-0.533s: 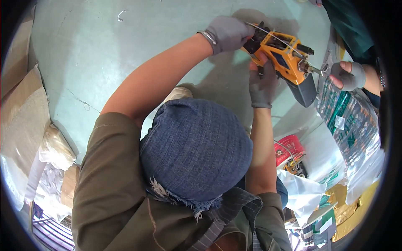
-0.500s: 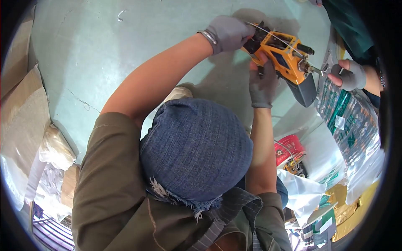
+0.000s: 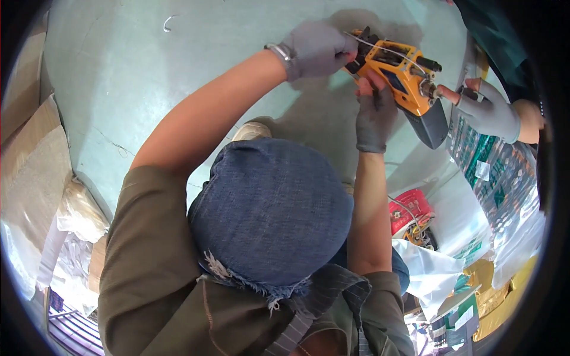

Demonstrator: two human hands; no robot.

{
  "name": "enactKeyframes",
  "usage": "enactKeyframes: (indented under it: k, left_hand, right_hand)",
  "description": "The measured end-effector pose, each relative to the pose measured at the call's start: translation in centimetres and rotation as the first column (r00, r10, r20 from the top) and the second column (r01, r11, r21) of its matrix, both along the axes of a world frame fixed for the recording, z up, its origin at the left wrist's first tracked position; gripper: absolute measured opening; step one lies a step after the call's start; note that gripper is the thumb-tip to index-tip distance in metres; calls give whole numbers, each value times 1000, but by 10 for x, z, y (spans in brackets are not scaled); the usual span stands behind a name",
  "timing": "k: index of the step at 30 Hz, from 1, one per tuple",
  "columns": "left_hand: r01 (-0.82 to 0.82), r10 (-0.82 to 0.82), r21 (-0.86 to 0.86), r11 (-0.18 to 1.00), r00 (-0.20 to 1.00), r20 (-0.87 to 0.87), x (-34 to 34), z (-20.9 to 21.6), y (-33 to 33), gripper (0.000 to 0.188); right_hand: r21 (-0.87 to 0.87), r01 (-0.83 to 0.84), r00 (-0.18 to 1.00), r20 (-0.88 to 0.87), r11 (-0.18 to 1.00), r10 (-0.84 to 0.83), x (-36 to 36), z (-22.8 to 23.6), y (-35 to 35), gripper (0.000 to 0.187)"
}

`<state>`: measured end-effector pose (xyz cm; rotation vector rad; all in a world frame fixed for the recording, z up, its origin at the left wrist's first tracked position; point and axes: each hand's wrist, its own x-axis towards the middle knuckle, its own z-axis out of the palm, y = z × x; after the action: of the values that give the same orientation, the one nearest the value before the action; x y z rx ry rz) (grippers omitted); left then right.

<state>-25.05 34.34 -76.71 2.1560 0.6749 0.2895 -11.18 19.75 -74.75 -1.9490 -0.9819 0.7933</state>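
Observation:
A yellow-and-black power tool (image 3: 399, 80) is held tilted over the floor, with a dark panel, a black block at its lower end and a metal fitting. My left hand (image 3: 320, 50), in a grey fingerless glove, is closed at its far-left end; the fingertips are partly hidden. A thin pale cord (image 3: 385, 47) runs across the top of the tool. Below it, my right hand (image 3: 376, 115) grips the near side with thumb and fingers. From the right, another person's gloved hand (image 3: 488, 110) stretches a finger to the metal fitting (image 3: 428, 89).
Frayed blue denim (image 3: 273, 204) bulges up in front of me. Brown cardboard (image 3: 38, 154) and clear plastic wrapping (image 3: 80, 213) line the left side. At the right lie a red bag (image 3: 411, 207), plastic film (image 3: 499, 178) and yellow packaging (image 3: 493, 308).
The other person's hand has shifted left, its finger now at the fitting. My left hand has moved slightly left; the power tool has shifted a little left too.

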Motion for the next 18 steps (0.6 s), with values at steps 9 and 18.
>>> enactKeyframes:
  k: [9, 18]
  left_hand:
    - [11, 3, -167, 986, 996, 87, -15, 20, -14, 12]
    - [-35, 44, -58, 998, 985, 164, -15, 23, -25, 10]
  right_hand:
    - [95, -92, 994, 69, 991, 86, -8, 8, 10, 17]
    - [-25, -48, 999, -6, 999, 48, -17, 22, 11, 20]
